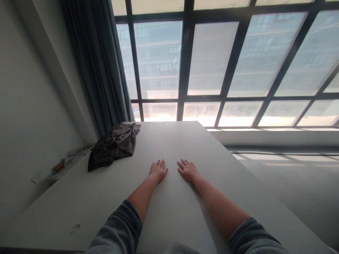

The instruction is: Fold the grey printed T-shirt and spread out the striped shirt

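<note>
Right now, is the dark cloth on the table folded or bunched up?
Bunched up. The dark cloth lies in an uneven, creased heap on the white table, with no neatly squared folds showing.

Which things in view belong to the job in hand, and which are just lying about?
Likely part of it:
left hand and right hand, flat on the table
dark clothes, nearest loose thing, untouched

Just about:
clutter by the wall, too unclear to name
curtain
socket
</note>
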